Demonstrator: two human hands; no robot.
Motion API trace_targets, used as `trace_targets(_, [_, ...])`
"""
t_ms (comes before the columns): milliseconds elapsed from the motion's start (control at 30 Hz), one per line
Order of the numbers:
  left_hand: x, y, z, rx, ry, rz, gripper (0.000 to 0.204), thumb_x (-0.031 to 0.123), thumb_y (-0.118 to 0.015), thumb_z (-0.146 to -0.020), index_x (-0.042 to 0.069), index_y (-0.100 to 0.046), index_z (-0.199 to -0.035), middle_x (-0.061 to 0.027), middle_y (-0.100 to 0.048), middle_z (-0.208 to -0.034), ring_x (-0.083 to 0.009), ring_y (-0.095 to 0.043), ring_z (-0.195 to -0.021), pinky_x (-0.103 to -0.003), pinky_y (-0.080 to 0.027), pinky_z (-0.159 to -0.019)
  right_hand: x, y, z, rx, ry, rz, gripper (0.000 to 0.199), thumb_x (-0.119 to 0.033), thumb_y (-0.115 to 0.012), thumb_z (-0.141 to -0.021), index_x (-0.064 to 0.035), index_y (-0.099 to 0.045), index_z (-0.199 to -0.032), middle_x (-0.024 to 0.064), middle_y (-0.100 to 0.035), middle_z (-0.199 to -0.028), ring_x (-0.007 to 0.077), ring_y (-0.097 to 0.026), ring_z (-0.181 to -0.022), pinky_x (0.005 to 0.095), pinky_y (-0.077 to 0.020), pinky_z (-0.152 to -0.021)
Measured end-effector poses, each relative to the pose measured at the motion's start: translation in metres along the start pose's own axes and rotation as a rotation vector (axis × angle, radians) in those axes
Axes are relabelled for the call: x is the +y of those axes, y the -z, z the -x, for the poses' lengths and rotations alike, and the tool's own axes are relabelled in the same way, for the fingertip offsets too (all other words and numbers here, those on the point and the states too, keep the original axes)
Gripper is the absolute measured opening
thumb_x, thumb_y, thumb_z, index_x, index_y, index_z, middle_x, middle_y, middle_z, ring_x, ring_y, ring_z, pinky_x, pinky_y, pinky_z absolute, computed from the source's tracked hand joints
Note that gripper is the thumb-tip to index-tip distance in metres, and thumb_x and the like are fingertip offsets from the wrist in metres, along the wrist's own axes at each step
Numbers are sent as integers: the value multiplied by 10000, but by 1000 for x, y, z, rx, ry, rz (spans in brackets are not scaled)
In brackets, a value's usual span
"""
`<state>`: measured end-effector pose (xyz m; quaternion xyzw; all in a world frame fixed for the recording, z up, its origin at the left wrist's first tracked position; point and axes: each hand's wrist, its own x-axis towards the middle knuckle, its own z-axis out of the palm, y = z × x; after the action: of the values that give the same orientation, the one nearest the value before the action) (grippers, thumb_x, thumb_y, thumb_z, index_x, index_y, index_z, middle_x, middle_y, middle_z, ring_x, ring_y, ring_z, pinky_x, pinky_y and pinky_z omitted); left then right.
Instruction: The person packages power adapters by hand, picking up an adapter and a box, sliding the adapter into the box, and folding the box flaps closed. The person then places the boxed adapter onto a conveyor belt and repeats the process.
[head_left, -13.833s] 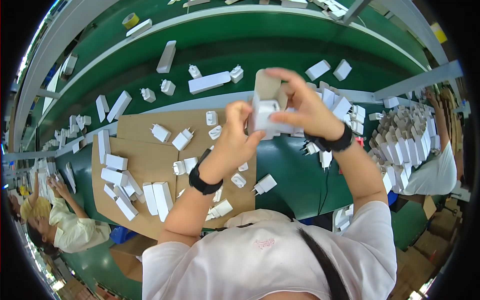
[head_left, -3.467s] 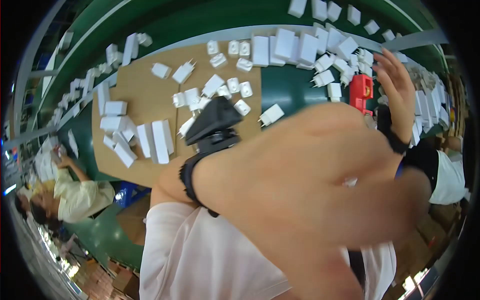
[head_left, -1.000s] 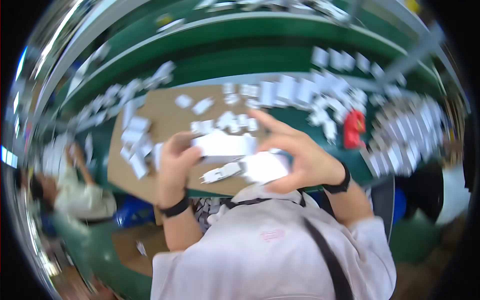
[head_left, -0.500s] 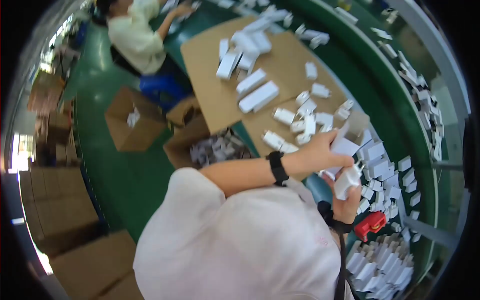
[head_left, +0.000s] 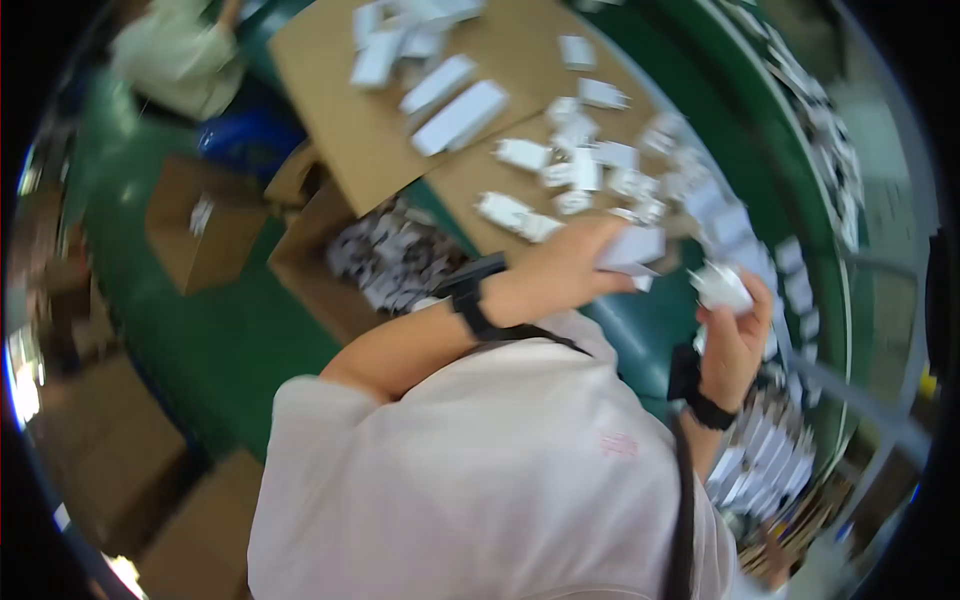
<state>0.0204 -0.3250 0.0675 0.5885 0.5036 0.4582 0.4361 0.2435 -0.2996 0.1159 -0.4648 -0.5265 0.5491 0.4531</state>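
Left hand: left hand [head_left: 560, 272] with fingers grasping a flat white box [head_left: 632, 247].
Right hand: right hand [head_left: 738, 330] with fingers clenched on a small white part [head_left: 720, 286].
Below: cardboard sheet [head_left: 350, 130] on the green tabletop [head_left: 650, 320].

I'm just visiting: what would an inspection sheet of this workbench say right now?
Surface: green bench with cardboard sheet on it.
Job's things: left hand holds a white flat box; right hand holds a small white piece.
Clutter: white boxes and small white parts scattered on the cardboard.
Hands: both closed on their items; black wristbands.
Cables: nothing seen.
Surroundings: open carton of small parts; another person nearby.
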Motion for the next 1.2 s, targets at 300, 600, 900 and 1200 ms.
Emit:
trace_targets(300, [29,-6,-20,-284,40,-163,549,248,-779,-655,25,-525,-1088,-146,-601,-950,-288,-597,-846,-341,-481,-718,-16,2,4,35,272,145,543,27,-721,-684,-59,-450,-1147,81,-534,-1033,178,-551,-957,282,-461,-811])
trace_targets(600, [17,-25,-47,-421,92,-177,548,246,-786,-651,23,-528,-1080,-162,-617,-922,-290,-606,-816,-339,-483,-712,-16,10,-8,9,398,513,372,3,-730,-658,-59,-644,-1015,127,-608,-1072,213,-593,-960,280,-493,-773])
trace_targets(900, [1,-21,-75,-460,219,-15,536,234,-777,-665,0,-529,-1078,-137,-630,-893,-218,-615,-823,-306,-480,-725,1,26,-43,-15,422,690,360,-135,-768,-632,-81,-657,-970,130,-555,-1190,289,-535,-1054,350,-438,-852])
trace_targets(1200, [-3,-28,-116,-411,289,81,527,235,-745,-708,-27,-498,-1092,-176,-618,-957,-236,-618,-846,-313,-480,-727,24,24,-74,172,419,389,289,-114,-723,-720,-31,-583,-960,157,-526,-1205,207,-557,-967,315,-439,-843])
